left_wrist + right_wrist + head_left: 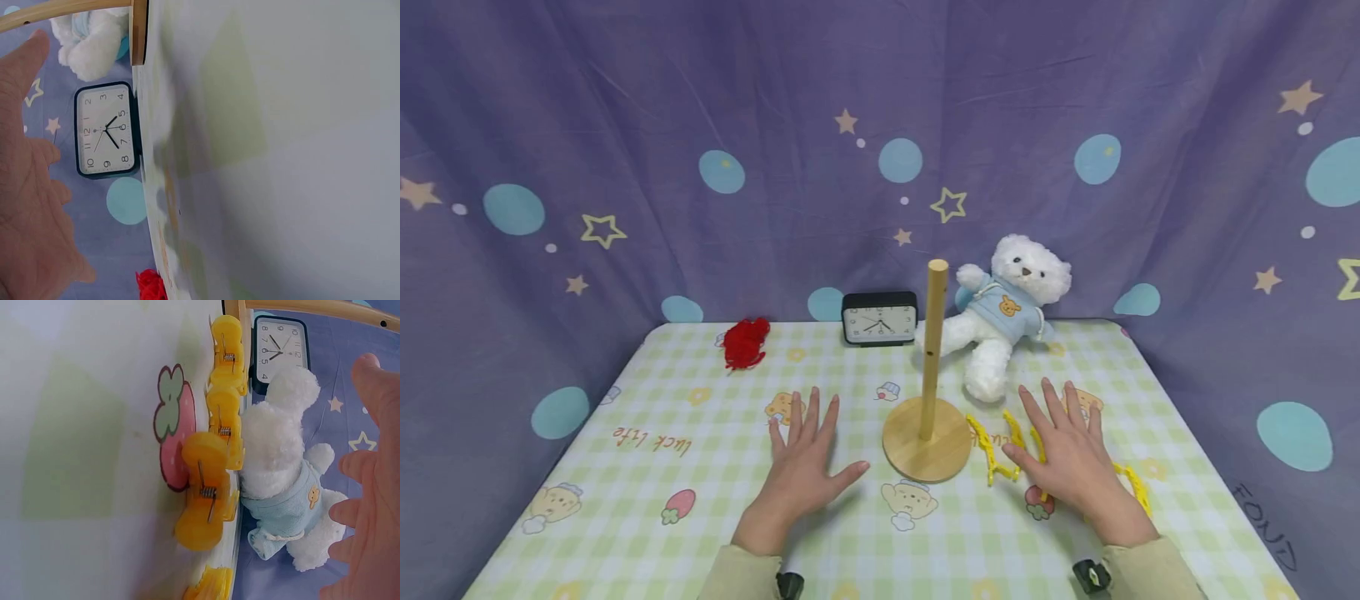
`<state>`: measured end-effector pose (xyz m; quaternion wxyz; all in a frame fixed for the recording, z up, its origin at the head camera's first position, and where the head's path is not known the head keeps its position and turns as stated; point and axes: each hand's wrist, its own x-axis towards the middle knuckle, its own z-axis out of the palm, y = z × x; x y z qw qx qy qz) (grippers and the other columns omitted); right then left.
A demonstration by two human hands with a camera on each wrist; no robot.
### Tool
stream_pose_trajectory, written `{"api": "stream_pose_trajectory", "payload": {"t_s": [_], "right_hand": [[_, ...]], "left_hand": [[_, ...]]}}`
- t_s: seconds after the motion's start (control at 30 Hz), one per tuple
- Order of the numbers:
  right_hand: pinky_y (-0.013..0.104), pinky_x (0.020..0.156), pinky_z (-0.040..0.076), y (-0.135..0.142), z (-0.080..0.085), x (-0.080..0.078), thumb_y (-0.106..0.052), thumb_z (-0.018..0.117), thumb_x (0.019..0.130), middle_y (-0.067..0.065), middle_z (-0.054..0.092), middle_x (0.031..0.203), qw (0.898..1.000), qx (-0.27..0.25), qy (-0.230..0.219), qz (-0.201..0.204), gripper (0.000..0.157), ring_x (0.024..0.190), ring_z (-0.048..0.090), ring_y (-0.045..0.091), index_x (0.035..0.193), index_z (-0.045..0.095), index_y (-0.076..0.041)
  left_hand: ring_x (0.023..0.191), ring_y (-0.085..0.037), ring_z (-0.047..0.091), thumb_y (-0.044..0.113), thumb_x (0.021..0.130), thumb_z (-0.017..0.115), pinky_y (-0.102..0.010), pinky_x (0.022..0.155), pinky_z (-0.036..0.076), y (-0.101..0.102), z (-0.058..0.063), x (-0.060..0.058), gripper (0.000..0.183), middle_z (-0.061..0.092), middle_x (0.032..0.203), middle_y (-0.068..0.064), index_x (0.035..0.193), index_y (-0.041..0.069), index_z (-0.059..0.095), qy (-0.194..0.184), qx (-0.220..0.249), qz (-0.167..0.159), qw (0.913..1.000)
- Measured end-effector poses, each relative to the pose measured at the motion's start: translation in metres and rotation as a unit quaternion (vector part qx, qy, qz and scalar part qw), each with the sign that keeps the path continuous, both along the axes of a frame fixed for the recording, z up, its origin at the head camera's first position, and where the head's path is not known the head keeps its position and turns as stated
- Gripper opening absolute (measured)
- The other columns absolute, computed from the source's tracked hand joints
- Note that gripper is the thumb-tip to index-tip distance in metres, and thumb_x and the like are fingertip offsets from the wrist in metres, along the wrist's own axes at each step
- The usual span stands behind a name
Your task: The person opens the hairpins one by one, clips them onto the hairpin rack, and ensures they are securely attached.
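My left hand is held over the tablecloth with its fingers spread and straight, left of a wooden stand; nothing is in it. The stand has an upright rod on a round wooden base. Spread above several yellow plastic spring clips is my right hand, also holding nothing. It partly covers the clips in the head view, while the right wrist view shows their metal springs. Farther back at the left lies a bundle of red strings.
Behind the stand a black-framed clock stands upright. A white teddy bear in a blue top leans at the back right, against a purple curtain. A checked cloth covers the table.
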<state>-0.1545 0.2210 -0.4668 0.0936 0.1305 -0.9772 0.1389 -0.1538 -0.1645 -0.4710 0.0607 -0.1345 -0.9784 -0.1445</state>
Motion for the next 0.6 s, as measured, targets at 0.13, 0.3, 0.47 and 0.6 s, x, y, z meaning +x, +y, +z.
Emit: {"api": "stream_pose_trajectory", "payload": {"t_s": [0.13,0.3,0.47,0.6], "right_hand": [[0.072,0.106,-0.005,0.002,0.000,0.001,-0.065,0.052,0.090,0.024,0.015,0.159,1.000,0.000,-0.002,-0.001,0.086,0.146,-0.005,0.044,0.156,0.026,-0.017],[0.073,0.106,-0.001,0.005,0.002,0.004,-0.067,0.049,0.091,0.023,0.013,0.160,1.000,0.008,-0.006,-0.005,0.086,0.146,-0.004,0.043,0.157,0.023,-0.018],[0.074,0.104,0.005,0.010,0.002,0.010,-0.063,0.051,0.092,0.023,0.014,0.160,1.000,0.006,-0.012,-0.008,0.084,0.146,-0.003,0.044,0.157,0.024,-0.018],[0.075,0.103,0.007,0.017,0.001,0.016,-0.059,0.055,0.092,0.022,0.013,0.160,1.000,-0.003,-0.009,-0.010,0.083,0.146,-0.001,0.046,0.156,0.025,-0.016]], "left_hand": [[0.146,-0.037,-0.016,0.072,0.083,0.055,-0.071,0.107,-0.005,0.000,0.000,0.001,0.102,-0.003,0.163,-0.014,0.158,0.015,0.016,0.004,0.007,-0.002,1.0000],[0.146,-0.038,-0.014,0.072,0.083,0.055,-0.072,0.106,-0.004,0.001,0.000,0.002,0.101,-0.001,0.162,-0.016,0.157,0.013,0.018,0.013,0.015,-0.009,0.9998],[0.146,-0.034,-0.017,0.069,0.084,0.058,-0.071,0.107,-0.004,0.008,-0.002,0.001,0.103,-0.004,0.162,-0.013,0.158,0.012,0.015,-0.005,0.022,-0.026,0.9994],[0.147,-0.034,-0.013,0.070,0.083,0.058,-0.070,0.108,-0.002,0.017,0.000,-0.002,0.104,-0.002,0.162,-0.014,0.157,0.011,0.015,-0.014,0.028,-0.050,0.9983]]}}
